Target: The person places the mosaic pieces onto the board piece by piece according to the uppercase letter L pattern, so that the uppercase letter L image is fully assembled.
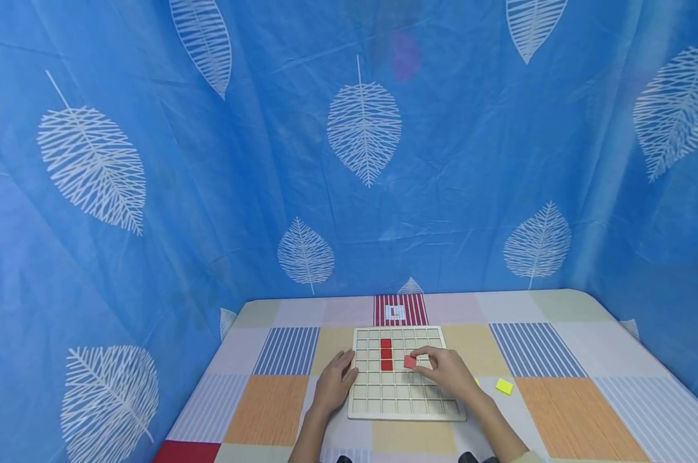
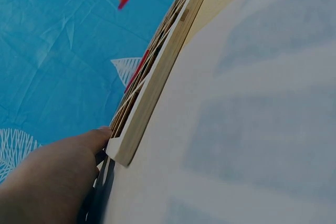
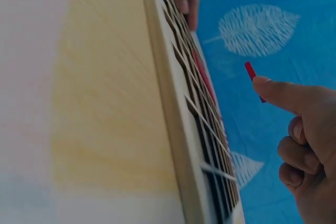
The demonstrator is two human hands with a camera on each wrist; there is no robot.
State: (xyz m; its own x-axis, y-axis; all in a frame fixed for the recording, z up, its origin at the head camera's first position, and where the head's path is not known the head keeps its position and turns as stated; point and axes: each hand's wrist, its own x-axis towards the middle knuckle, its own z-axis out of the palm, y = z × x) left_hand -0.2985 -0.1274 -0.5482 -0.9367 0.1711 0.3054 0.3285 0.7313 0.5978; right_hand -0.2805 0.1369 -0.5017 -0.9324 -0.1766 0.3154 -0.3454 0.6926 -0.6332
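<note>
A pale wooden grid board (image 1: 368, 406) with square cells lies on the table. A short column of red square tiles (image 1: 386, 354) sits in its cells. Above the board, right of that column, my right hand (image 1: 450, 373) pinches another red tile (image 1: 410, 362) between thumb and finger. In the right wrist view this held tile (image 3: 249, 68) is tilted and apart from the board, the other fingers curled under the hand (image 3: 315, 135). My left hand (image 1: 332, 384) rests along the board's left edge, fingers extended and touching it. The left wrist view shows the thumb (image 2: 94, 139) by the board's corner.
Yellow square tiles (image 1: 504, 386) lie on the patchwork cloth (image 1: 563, 405) right of the board, one partly hidden by my right wrist. Behind the board lies a small card with a grid picture (image 1: 395, 312). A blue leaf-print curtain (image 1: 256, 161) hangs around the table.
</note>
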